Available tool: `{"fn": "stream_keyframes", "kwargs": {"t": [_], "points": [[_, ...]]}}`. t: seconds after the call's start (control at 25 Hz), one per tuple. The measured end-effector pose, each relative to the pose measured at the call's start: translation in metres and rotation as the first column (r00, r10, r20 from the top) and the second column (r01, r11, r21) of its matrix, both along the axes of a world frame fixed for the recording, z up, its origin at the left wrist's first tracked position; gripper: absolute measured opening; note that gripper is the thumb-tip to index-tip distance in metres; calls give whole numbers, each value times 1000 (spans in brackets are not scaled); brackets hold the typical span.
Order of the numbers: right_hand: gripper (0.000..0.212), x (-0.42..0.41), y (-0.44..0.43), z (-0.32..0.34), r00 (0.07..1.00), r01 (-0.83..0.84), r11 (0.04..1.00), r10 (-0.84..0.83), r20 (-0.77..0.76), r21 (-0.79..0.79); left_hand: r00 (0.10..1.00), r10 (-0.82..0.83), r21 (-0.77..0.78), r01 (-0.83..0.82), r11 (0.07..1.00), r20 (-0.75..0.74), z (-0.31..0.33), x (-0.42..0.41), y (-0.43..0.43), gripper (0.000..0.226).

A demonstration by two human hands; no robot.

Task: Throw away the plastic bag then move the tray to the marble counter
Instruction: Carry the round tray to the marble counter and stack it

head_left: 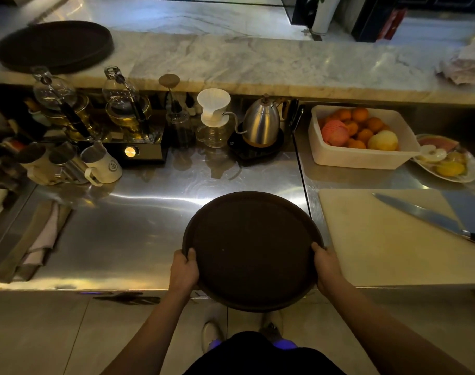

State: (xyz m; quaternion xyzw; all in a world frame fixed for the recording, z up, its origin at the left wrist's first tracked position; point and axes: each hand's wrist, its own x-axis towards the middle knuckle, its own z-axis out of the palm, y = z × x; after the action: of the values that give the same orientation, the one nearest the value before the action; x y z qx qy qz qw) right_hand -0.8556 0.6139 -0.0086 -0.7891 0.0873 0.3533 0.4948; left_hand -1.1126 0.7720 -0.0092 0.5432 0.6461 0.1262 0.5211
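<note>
A round dark brown tray (252, 250) is in both my hands, half over the steel worktop's front edge and half over the floor. My left hand (183, 270) grips its left rim and my right hand (327, 266) grips its right rim. The tray is bare. The marble counter (258, 60) runs across the far side, raised above the steel worktop. No plastic bag is in view.
A second dark round tray (53, 46) lies at the marble's left end, a crumpled cloth (466, 64) at its right. On the steel worktop (136, 228): siphon brewers, a kettle (260, 123), jugs, a fruit tub (361, 138), a cutting board (393, 239) with a knife (431, 219).
</note>
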Motion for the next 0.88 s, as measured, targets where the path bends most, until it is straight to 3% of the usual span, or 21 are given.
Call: {"fn": "stream_keyframes", "kwargs": {"t": [0.16,0.52,0.88], "points": [[16,-18,2,13,1000,27,999,-26,-10,47,999,0,54,-2,999,46,10,-12,8,40],[32,-45,15,59,991,80,979,-98,89,189,983,9,154,-37,987,183,47,-35,29,43],[33,-53,15,110,995,15,926,-53,90,376,926,159,167,-227,960,343,99,-49,20,39]]}}
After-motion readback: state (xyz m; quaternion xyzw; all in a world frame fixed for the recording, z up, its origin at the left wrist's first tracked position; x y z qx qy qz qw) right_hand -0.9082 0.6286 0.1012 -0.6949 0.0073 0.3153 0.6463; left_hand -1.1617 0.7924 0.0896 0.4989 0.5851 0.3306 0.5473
